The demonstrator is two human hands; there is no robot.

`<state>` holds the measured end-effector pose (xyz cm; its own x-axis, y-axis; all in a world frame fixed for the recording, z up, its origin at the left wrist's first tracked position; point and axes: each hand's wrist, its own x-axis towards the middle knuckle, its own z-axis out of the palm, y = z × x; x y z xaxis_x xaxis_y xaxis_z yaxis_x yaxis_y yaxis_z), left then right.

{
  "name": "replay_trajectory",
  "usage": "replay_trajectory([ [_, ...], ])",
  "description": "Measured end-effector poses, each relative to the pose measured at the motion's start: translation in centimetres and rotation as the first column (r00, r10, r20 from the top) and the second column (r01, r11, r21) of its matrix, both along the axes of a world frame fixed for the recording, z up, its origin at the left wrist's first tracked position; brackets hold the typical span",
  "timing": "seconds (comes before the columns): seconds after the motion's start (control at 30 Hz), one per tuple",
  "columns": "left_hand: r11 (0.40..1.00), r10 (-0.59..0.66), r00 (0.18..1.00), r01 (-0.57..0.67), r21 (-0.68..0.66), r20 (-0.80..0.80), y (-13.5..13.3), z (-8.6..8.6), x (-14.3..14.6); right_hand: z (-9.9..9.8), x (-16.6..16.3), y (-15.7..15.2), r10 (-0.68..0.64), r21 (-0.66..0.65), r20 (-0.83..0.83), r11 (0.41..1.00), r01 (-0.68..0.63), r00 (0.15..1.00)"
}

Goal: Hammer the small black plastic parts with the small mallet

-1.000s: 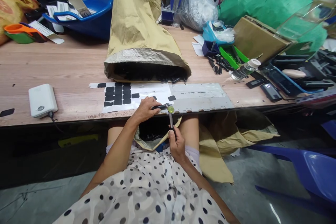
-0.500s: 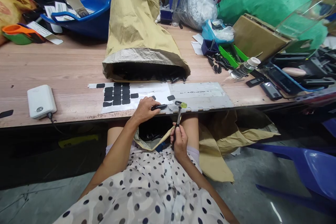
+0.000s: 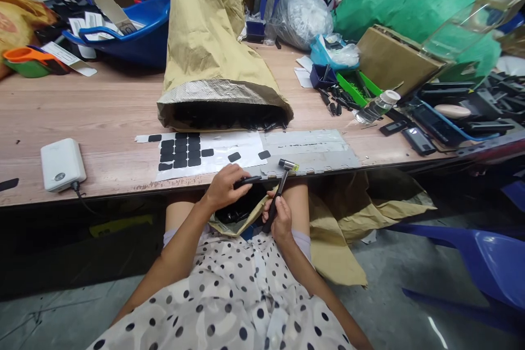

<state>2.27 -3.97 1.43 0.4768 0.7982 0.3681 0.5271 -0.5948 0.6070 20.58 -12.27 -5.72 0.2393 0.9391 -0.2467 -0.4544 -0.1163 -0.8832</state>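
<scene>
My left hand (image 3: 226,187) is closed on a slim black pen-like piece (image 3: 248,180) at the table's front edge. In my right hand (image 3: 279,216) is a small hammer (image 3: 283,181), held by its dark handle with the head up and a yellow-green face to the right. Just beyond my hands lies a white sheet (image 3: 221,167) bearing rows of black rounded stickers (image 3: 180,150), with several set apart from the block. A grey flat board (image 3: 318,150) adjoins it on the right. In my lap, an open sack (image 3: 235,228) holds dark pieces.
A large tan sack (image 3: 217,54) lies across the table, its mouth facing me with black pieces inside. To the left is a white power bank (image 3: 63,164) with a cable. A clear bottle (image 3: 377,106), a green tray (image 3: 357,87) and black parts stand at right.
My left hand has drawn slightly back toward me with the black piece, uncovering a sticker on the sheet. The hammer's head has tilted a little to the right. The view has shifted slightly.
</scene>
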Motion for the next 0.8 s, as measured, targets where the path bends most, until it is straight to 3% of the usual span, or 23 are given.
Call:
replay_trajectory([
  [0.1, 0.997, -0.079, 0.996, 0.079, -0.018, -0.032, -2.8, -0.7, -0.5, 0.0, -0.2, 0.0, -0.012, 0.004, -0.001, 1.0, 0.012, 1.0],
  [0.27, 0.985, -0.03, 0.96, -0.018, -0.169, -0.279, -5.2, -2.3, -1.6, 0.0, -0.3, 0.0, -0.002, 0.017, 0.001, 1.0, 0.002, 1.0],
  [0.37, 0.972, -0.02, 0.969, -0.038, -0.231, -0.244, -4.2, -1.6, -1.7, -0.1, -0.3, 0.0, 0.005, 0.025, 0.015, 1.0, -0.006, 1.0],
  [0.47, 0.969, 0.192, 0.978, -0.202, -0.143, -0.081, -0.8, 0.3, -1.7, -0.1, -0.3, 0.0, -0.001, 0.02, 0.021, 1.0, 0.0, 1.0],
  [0.53, 0.902, 0.428, 0.904, -0.428, -0.052, -0.004, 2.7, 1.3, -2.1, -0.1, -0.3, 0.1, -0.002, 0.013, 0.013, 1.0, 0.002, 1.0],
  [0.63, 0.673, 0.739, 0.672, -0.739, -0.018, 0.045, 8.3, 1.7, -3.1, 0.0, -0.3, 0.1, 0.002, 0.008, 0.001, 1.0, -0.002, 1.0],
  [0.7, 0.548, 0.836, 0.547, -0.836, -0.022, 0.036, 11.4, 1.4, -3.8, -0.1, -0.4, 0.1, 0.004, 0.007, -0.007, 1.0, -0.004, 1.0],
  [0.8, 0.492, 0.869, 0.494, -0.868, -0.061, -0.012, 14.2, 0.8, -4.3, -0.1, -0.5, 0.1, -0.001, 0.008, -0.019, 1.0, 0.001, 1.0],
])
